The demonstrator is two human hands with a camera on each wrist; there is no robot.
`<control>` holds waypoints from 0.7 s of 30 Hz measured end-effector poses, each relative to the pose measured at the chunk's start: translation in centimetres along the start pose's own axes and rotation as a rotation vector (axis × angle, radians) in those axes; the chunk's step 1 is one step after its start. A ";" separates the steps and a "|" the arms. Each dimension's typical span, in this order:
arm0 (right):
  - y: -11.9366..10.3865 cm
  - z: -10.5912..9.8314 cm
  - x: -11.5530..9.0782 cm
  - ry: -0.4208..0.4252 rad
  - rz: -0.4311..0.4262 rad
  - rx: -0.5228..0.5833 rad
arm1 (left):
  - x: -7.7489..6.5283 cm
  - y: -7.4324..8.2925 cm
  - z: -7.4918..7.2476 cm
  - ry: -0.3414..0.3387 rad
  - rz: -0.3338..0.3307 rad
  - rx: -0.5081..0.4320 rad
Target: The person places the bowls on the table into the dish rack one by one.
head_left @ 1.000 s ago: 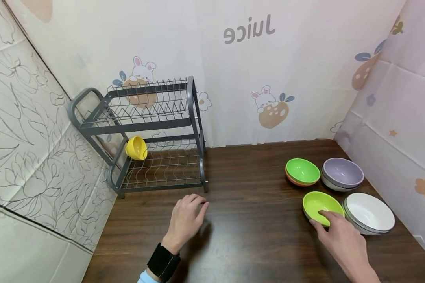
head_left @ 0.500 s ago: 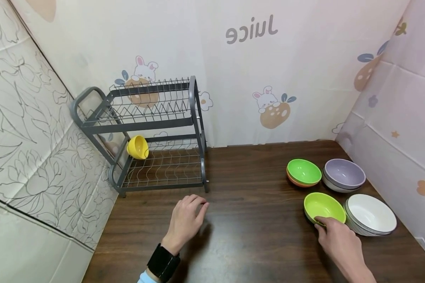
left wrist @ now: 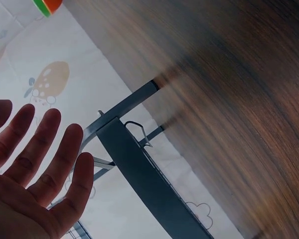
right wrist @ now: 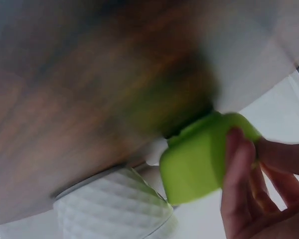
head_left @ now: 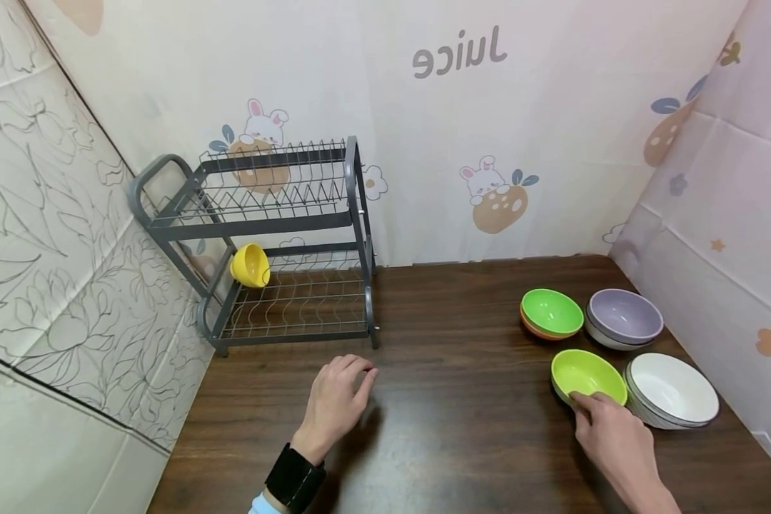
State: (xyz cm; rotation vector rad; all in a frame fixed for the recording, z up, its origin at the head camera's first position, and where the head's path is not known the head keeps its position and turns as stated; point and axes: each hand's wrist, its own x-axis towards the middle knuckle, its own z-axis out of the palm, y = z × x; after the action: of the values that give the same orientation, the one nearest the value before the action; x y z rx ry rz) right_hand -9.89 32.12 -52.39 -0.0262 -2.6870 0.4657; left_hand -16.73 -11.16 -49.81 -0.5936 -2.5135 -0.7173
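My right hand [head_left: 617, 435] pinches the near rim of a lime-green bowl [head_left: 585, 371], thumb outside and fingertips over the edge. In the right wrist view the same bowl [right wrist: 194, 167] shows its outer side, beside a white textured bowl [right wrist: 112, 201]. The bowl appears to stand on the table. My left hand [head_left: 335, 400] hovers over the wooden table in front of the dish rack, holding nothing. In the left wrist view the left hand's [left wrist: 40, 174] fingers are loosely extended, with the rack's dark frame [left wrist: 139, 174] beyond them.
The two-tier dish rack [head_left: 250, 230] stands at the left, a yellow bowl [head_left: 250, 265] tilted on its lower tier. Right of centre are a green bowl [head_left: 551, 312] on an orange one, a purple bowl [head_left: 625, 314] on a white one, and stacked white bowls [head_left: 674, 387].
My right hand has shifted from reaching into the lime-green bowl to pinching its near rim. The left hand has stayed in place. The head view has shifted slightly.
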 end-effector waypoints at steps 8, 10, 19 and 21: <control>0.2 1.2 0.2 0.273 -0.171 0.007 | -0.1 -0.6 -0.5 0.014 -0.016 0.010; 0.1 1.3 0.4 0.307 -0.202 0.008 | -0.1 -0.7 -0.5 0.013 -0.018 0.008; -1.8 0.6 1.7 0.364 -0.294 0.016 | 0.0 -0.7 -0.4 0.010 -0.025 -0.016; -2.2 0.5 2.1 0.378 -0.314 0.022 | 0.0 -0.7 -0.3 0.013 -0.027 -0.023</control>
State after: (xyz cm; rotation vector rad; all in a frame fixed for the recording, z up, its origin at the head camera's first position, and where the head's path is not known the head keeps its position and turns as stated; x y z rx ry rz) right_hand -11.93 30.06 -51.28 0.2824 -2.2612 0.3508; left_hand -17.00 -11.88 -49.84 -0.5625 -2.5084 -0.7589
